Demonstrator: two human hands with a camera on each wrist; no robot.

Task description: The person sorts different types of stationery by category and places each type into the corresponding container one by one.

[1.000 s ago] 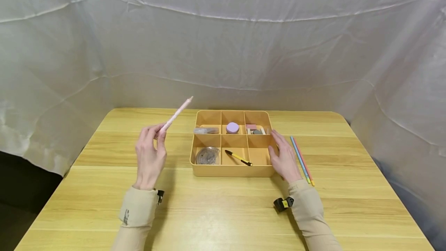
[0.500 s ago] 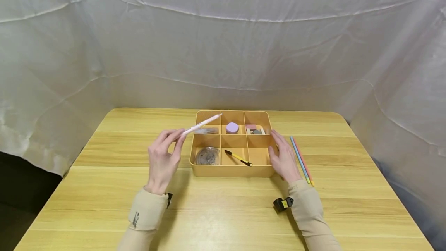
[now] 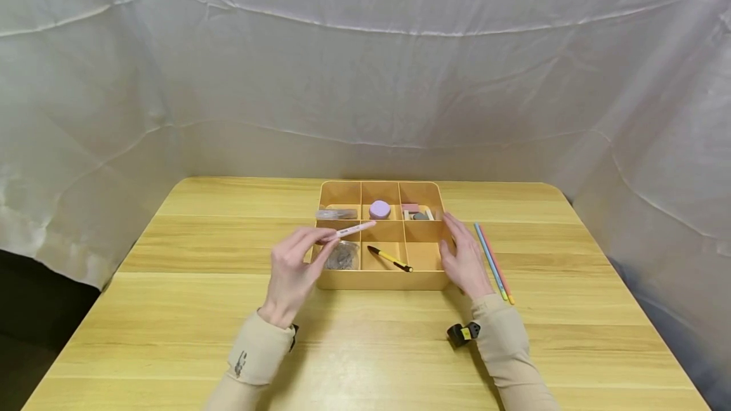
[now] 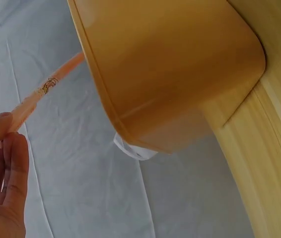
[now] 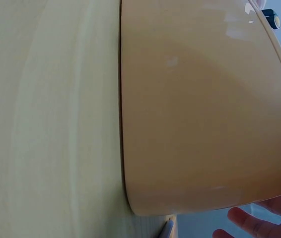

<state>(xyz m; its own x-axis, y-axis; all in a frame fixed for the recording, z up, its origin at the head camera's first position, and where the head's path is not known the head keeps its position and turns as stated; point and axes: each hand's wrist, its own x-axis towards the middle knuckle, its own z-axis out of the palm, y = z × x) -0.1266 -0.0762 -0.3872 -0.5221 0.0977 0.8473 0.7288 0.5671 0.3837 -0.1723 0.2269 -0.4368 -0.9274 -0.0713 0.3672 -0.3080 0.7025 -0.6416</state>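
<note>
My left hand [image 3: 297,268] pinches a pale pink pen [image 3: 356,229] between thumb and fingertips, above the front left part of a tan divided organizer box [image 3: 381,280]. In the left wrist view the pen [image 4: 51,85] carries a small dark print, and its far end passes behind the box rim. My right hand [image 3: 467,260] rests against the box's right side, fingers extended, thumb at the rim. A yellow and black pen [image 3: 389,259] lies across the front middle compartment. Under the pink pen, a round clear container [image 3: 342,256] sits in the front left compartment, partly hidden.
Behind, the compartments hold a clear slim item [image 3: 337,214], a round lilac item [image 3: 379,210] and several small blocks [image 3: 410,207]. Right of the box lie a blue pencil [image 3: 490,260] and a red pencil [image 3: 498,264]. A grey curtain [image 3: 365,81] surrounds the table [image 3: 377,347].
My left hand has moved right and lower with the pink pen, from left of the box to over its front compartments. The pen has tilted flatter. My right hand has stayed in place.
</note>
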